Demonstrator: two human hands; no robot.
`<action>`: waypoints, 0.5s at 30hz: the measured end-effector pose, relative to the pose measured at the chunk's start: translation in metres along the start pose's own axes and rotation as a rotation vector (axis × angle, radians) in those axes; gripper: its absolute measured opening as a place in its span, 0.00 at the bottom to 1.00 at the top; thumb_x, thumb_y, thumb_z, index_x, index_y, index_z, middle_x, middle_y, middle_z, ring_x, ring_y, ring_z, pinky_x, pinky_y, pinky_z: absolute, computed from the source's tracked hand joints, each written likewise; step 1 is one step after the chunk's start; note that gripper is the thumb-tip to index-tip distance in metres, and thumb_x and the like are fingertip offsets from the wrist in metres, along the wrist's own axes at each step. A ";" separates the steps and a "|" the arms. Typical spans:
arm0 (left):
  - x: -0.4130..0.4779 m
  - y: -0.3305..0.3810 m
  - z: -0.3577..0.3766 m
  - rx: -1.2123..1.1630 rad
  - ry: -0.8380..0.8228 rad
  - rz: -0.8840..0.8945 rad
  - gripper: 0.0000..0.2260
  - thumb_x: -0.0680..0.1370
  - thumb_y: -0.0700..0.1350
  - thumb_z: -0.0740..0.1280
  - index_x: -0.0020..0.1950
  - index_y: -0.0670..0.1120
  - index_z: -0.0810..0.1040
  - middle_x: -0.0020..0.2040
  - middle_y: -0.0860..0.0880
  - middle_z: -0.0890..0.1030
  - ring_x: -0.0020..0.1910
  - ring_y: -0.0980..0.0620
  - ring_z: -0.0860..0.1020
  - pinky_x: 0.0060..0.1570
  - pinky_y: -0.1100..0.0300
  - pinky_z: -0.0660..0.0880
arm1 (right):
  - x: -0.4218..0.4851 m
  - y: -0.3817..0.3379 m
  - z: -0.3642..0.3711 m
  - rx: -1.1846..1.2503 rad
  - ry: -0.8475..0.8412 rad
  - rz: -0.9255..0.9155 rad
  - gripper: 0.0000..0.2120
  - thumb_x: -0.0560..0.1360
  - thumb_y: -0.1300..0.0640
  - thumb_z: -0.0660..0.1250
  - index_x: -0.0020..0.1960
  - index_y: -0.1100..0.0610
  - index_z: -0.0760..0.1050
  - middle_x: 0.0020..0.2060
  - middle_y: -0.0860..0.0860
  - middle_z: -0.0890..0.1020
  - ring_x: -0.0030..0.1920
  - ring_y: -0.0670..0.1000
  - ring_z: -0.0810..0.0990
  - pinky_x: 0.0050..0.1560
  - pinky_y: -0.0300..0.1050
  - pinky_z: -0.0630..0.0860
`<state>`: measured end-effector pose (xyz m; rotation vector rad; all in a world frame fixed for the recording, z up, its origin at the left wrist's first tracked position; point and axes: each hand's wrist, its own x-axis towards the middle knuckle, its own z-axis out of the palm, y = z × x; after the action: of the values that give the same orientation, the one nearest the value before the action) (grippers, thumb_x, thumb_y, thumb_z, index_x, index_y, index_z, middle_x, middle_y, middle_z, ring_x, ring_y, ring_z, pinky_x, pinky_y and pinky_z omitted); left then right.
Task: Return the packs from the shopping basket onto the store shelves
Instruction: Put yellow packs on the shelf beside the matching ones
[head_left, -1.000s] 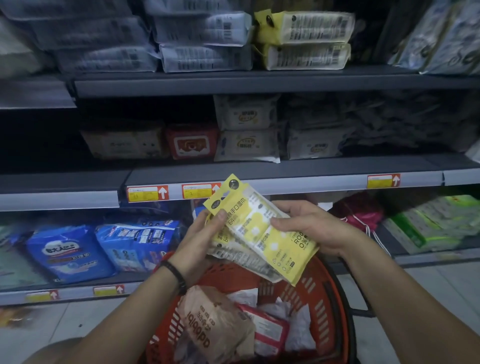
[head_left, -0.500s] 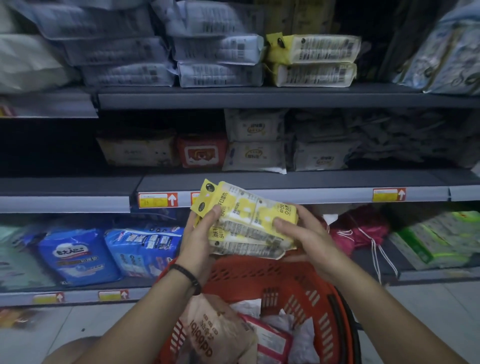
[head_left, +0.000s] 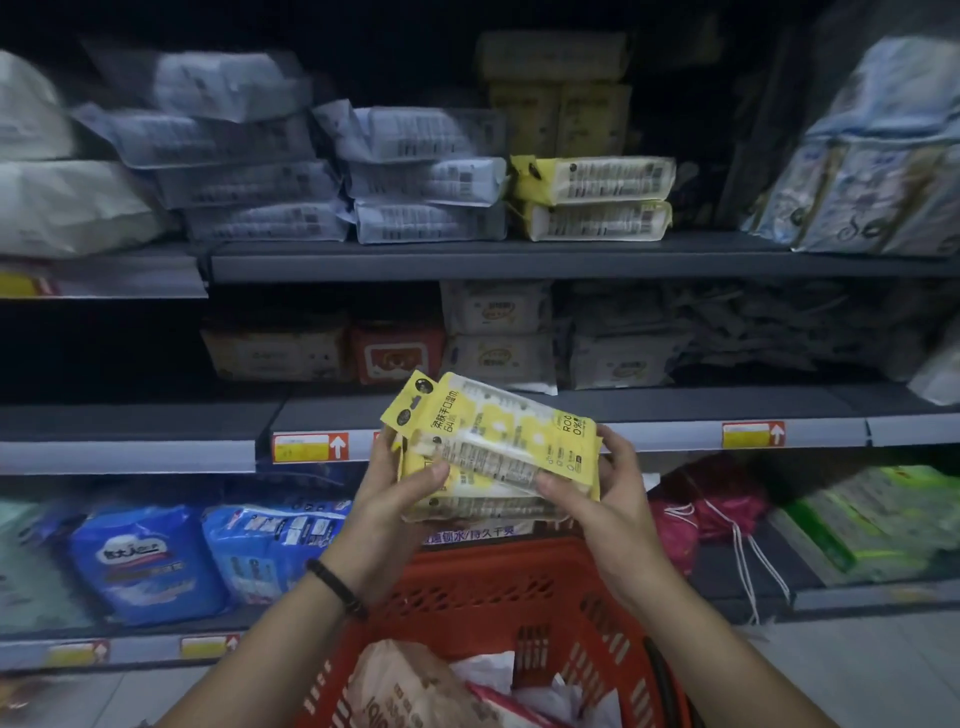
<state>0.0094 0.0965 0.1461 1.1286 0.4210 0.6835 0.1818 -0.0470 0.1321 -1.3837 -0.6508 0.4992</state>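
Note:
A stack of yellow wet-wipe packs (head_left: 498, 441) is held in front of the middle shelf edge, above the red shopping basket (head_left: 498, 592). My left hand (head_left: 395, 499) grips the stack's left end, thumb on its front. My right hand (head_left: 597, 488) grips the right end, thumb across the front and fingers behind. Two matching yellow packs (head_left: 592, 200) lie stacked on the upper shelf (head_left: 519, 257). In the basket lie a brown pack (head_left: 410, 686), a red pack and white packs.
Grey-white packs (head_left: 426, 182) fill the upper shelf left of the yellow ones. The middle shelf (head_left: 675, 410) holds white and red wipe packs. Blue packs (head_left: 145, 561), a pink drawstring bag (head_left: 711, 499) and green packs (head_left: 872, 525) sit on the low shelf.
Both hands have lifted the yellow packs from just above the basket up to the middle shelf edge and turned them flatter. The view has tilted upward.

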 end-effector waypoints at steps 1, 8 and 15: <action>0.000 0.005 0.002 0.049 -0.001 0.027 0.35 0.70 0.39 0.74 0.73 0.54 0.65 0.62 0.50 0.83 0.57 0.45 0.85 0.47 0.47 0.84 | -0.001 -0.007 -0.001 -0.015 0.016 -0.028 0.42 0.64 0.51 0.84 0.73 0.45 0.67 0.60 0.46 0.85 0.58 0.47 0.86 0.66 0.58 0.80; -0.002 0.056 0.054 0.513 -0.074 0.176 0.28 0.74 0.28 0.74 0.61 0.58 0.73 0.50 0.51 0.87 0.50 0.57 0.86 0.43 0.65 0.82 | -0.029 -0.061 -0.006 -0.100 0.268 -0.259 0.18 0.74 0.50 0.77 0.64 0.47 0.82 0.50 0.40 0.88 0.52 0.42 0.86 0.53 0.47 0.82; 0.014 0.113 0.114 0.635 -0.042 0.392 0.24 0.74 0.38 0.78 0.60 0.62 0.75 0.52 0.63 0.86 0.49 0.63 0.85 0.44 0.67 0.81 | -0.004 -0.128 -0.026 -0.191 0.299 -0.348 0.24 0.77 0.46 0.74 0.72 0.45 0.75 0.53 0.34 0.85 0.53 0.36 0.84 0.49 0.37 0.77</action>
<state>0.0591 0.0581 0.2946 1.8553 0.3941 0.8945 0.1903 -0.0853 0.2569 -1.4480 -0.6866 -0.0491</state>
